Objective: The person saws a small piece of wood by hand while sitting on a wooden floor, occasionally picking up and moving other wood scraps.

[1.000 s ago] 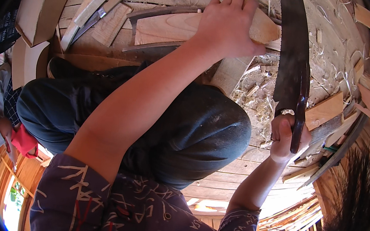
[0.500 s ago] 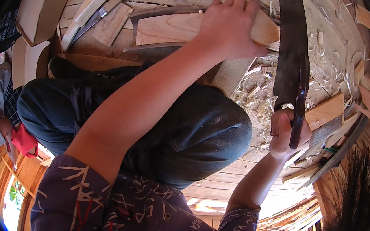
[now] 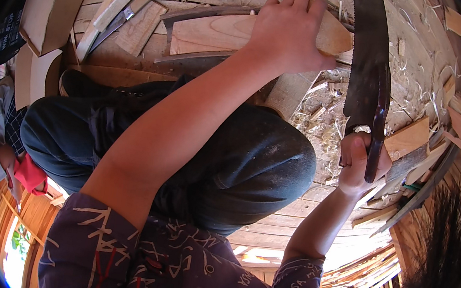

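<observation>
My left hand [image 3: 290, 35] lies over a pale wooden board [image 3: 211, 34], its fingers hooked past the far edge and its thumb at the near side. The board's cut right end [image 3: 333, 38] shows beyond the hand. A handsaw [image 3: 370, 57] with a dark blade and a dark brown handle is in my right hand [image 3: 364, 164], which is closed round the handle. The blade points away from me, its toothed left edge close beside the board's end; whether the teeth touch the wood I cannot tell.
Wood shavings [image 3: 322, 123] cover the plank floor right of my knee [image 3: 273, 165]. A knife [image 3: 121, 18] lies by wooden strips and a small board [image 3: 141, 29] at the far left. Offcuts [image 3: 408, 137] line the right side. Another person's arm [image 3: 7, 160] with red cloth shows at left.
The handsaw and my right hand have shifted slightly right. My left hand and the board's right end have also moved a little to the right.
</observation>
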`<state>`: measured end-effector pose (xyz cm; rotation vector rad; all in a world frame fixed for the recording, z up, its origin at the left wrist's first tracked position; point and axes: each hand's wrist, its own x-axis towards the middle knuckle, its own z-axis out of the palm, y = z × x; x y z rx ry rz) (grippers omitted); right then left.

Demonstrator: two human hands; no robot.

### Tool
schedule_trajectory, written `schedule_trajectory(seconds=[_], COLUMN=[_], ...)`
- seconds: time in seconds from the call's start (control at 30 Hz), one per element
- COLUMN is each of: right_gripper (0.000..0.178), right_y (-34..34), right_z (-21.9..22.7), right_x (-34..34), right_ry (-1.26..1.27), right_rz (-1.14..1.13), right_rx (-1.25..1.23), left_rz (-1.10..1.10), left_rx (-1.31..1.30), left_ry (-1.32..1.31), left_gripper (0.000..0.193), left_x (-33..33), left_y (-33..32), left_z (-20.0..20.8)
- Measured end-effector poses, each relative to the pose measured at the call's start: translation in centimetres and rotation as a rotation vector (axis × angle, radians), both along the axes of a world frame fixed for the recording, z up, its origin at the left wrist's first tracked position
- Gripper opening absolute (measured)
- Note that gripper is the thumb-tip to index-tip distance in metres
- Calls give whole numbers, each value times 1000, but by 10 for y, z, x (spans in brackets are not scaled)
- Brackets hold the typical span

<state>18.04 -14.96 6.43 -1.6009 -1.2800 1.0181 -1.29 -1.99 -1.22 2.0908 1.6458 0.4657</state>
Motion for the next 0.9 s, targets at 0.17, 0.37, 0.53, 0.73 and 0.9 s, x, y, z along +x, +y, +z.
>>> schedule_trajectory(seconds=[0.17, 0.37, 0.53, 0.73, 0.9], right_gripper=[14, 16, 20, 17, 23], right_y=[1, 2, 0, -30, -109], right_z=[-1, 8, 18, 30, 64], right_x=[0, -2, -17, -1, 8], right_ry=[-38, -56, 25, -173, -206], right_rz=[32, 49, -55, 113, 16], right_rx=[13, -36, -137, -107, -113], left_rz=[3, -32, -25, 12, 41], left_rx=[37, -153, -185, -184, -169], left_ry=[-2, 29, -1, 10, -3], left_gripper=[89, 89, 88, 88, 87], left_x=[0, 0, -3, 3, 4], left_y=[0, 6, 6, 10, 11], left_z=[-3, 22, 37, 27, 20])
